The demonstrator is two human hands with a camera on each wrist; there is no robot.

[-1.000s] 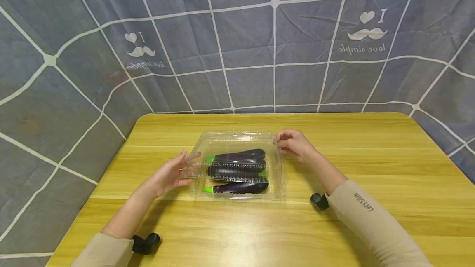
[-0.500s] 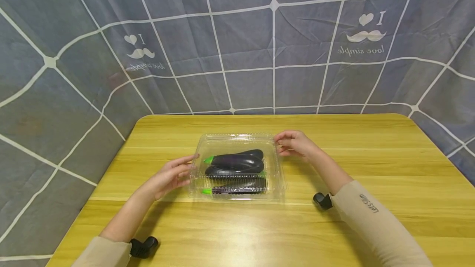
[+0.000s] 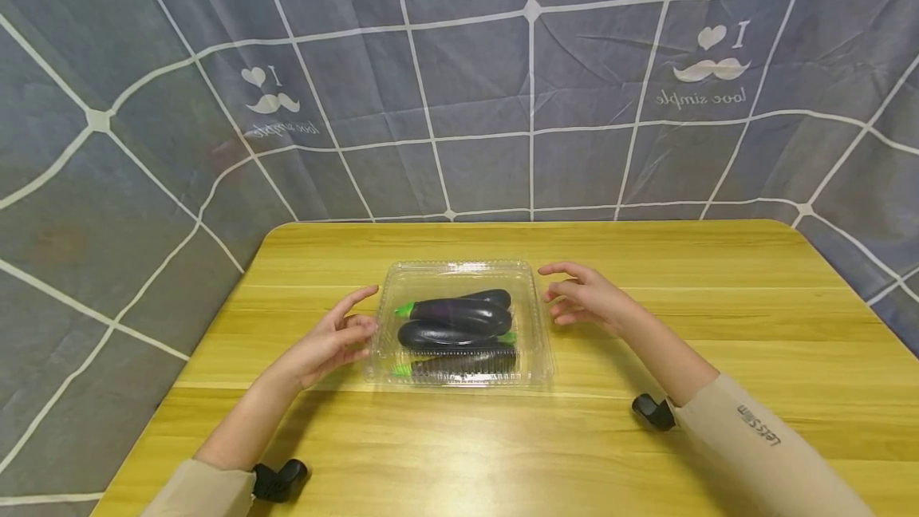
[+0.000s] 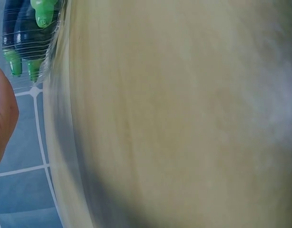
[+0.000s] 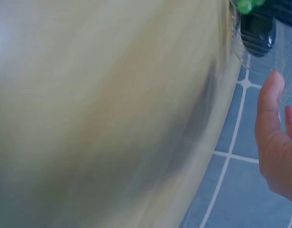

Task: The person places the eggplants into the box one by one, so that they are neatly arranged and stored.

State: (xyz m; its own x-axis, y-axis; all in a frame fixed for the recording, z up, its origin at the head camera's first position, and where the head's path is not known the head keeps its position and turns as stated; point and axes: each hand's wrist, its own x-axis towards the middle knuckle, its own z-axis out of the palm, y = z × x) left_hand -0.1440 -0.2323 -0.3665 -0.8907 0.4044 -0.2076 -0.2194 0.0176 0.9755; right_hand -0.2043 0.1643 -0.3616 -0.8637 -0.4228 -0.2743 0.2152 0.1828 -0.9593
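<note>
A clear plastic clamshell box sits mid-table with its lid lowered over several dark purple eggplants with green stem ends. My left hand is at the box's left side, fingers relaxed and fingertips right at the edge. On the other side, my right hand is a little off the box, its fingers loosely spread and holding nothing. The left wrist view catches part of the left hand below green eggplant stems. In the right wrist view, the right thumb points up beside the box.
The wood-grain table has its far edge against a grey curtain with white lines. A black device is strapped at each wrist, one on the left and one on the right.
The lid has come down over the eggplants, its front edge moving toward me. My right hand has let go of the lid's corner and moved right; my left fingers have drawn slightly back.
</note>
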